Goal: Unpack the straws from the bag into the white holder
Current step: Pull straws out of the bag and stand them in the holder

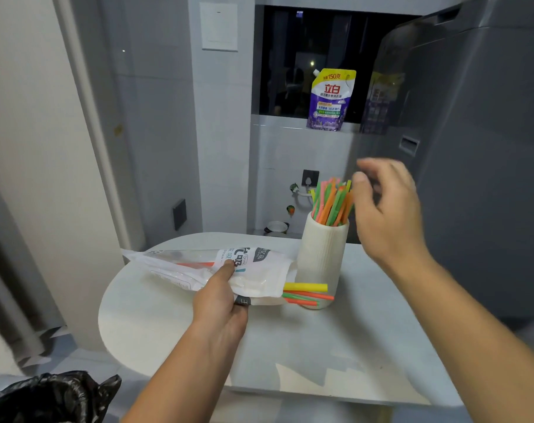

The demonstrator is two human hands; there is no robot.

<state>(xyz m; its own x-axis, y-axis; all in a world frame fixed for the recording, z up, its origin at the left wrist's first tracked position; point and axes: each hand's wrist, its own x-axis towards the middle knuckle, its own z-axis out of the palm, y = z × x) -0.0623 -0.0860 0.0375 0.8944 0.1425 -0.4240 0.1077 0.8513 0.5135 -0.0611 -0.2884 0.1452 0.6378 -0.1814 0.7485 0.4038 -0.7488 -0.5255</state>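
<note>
A white ribbed holder (320, 264) stands upright on the white table (320, 355), filled with several orange, green, pink and yellow straws (331, 203). My left hand (226, 297) grips a clear-and-white plastic straw bag (198, 270) lying on its side left of the holder. A few straws (305, 293) stick out of the bag's open end, in front of the holder's base. One red straw shows inside the bag. My right hand (384, 209) hovers just right of the straw tips, fingers loosely apart, holding nothing.
A large grey appliance (479, 148) rises close on the right, behind my right hand. A purple detergent pouch (331, 100) sits on the window ledge behind. A black plastic bag (52, 398) lies at the lower left, below the table's rounded edge.
</note>
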